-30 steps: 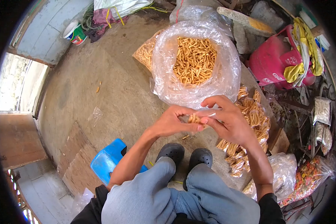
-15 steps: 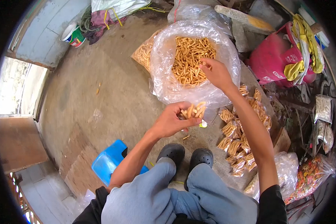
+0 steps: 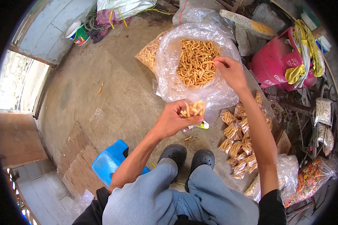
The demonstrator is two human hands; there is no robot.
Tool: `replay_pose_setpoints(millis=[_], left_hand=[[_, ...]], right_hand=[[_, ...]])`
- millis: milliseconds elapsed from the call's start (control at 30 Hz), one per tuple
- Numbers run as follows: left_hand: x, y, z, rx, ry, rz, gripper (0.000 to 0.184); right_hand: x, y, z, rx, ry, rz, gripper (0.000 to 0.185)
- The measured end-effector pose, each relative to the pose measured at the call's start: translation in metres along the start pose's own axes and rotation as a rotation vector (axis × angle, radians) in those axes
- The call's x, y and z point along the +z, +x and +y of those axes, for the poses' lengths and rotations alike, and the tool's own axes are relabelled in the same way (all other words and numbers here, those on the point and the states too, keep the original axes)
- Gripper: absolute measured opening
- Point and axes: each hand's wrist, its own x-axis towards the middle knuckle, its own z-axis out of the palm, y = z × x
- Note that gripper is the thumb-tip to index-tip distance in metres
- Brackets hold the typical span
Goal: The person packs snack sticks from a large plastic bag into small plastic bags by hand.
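Note:
My left hand [image 3: 175, 120] is closed around a small clear bag of stick snacks [image 3: 193, 108], its open top facing up, above the floor in front of my shoes. Over the right edge of the snack pile, my right hand [image 3: 231, 72] pinches a snack stick [image 3: 209, 62] between thumb and fingertips. The loose golden sticks [image 3: 195, 67] fill a large clear plastic bag [image 3: 169, 77] whose mouth is spread wide. Several small filled packets [image 3: 234, 148] lie heaped on the floor to the right, partly behind my right forearm.
A blue plastic stool [image 3: 108, 161] stands left of my shoes [image 3: 174, 154]. At the right are a pink gas cylinder [image 3: 270, 62] with cloths and a bag of colourful snacks [image 3: 311, 178]. A white-and-green bucket [image 3: 77, 33] sits at the back left.
Both hands have parted from the small bag's top; my right hand went up to the big bag and now pinches a stick. My left hand has kept the small bag.

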Motion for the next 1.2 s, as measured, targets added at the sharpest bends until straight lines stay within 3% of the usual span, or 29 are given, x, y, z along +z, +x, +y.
replay_pose_setpoints(millis=[200, 267, 967, 1033, 1200], left_hand=[[0.007, -0.001, 0.011, -0.014, 0.057, 0.002, 0.023], [0.011, -0.001, 0.014, -0.014, 0.067, -0.006, 0.022], [0.027, 0.003, 0.012, 0.18, 0.461, 0.019, 0.033], [0.026, 0.004, 0.015, 0.116, 0.47, 0.015, 0.033], [0.027, 0.002, 0.026, 0.15, 0.602, 0.012, 0.033]], right_hand=[[-0.062, -0.073, -0.094, -0.055, 0.26, -0.172, 0.015], [-0.067, -0.091, -0.103, -0.075, 0.216, -0.173, 0.014], [-0.041, -0.114, -0.092, -0.226, 0.037, -0.192, 0.011], [-0.044, -0.112, -0.093, -0.412, -0.085, -0.097, 0.012], [-0.027, -0.118, -0.079, -0.444, -0.035, -0.168, 0.012]])
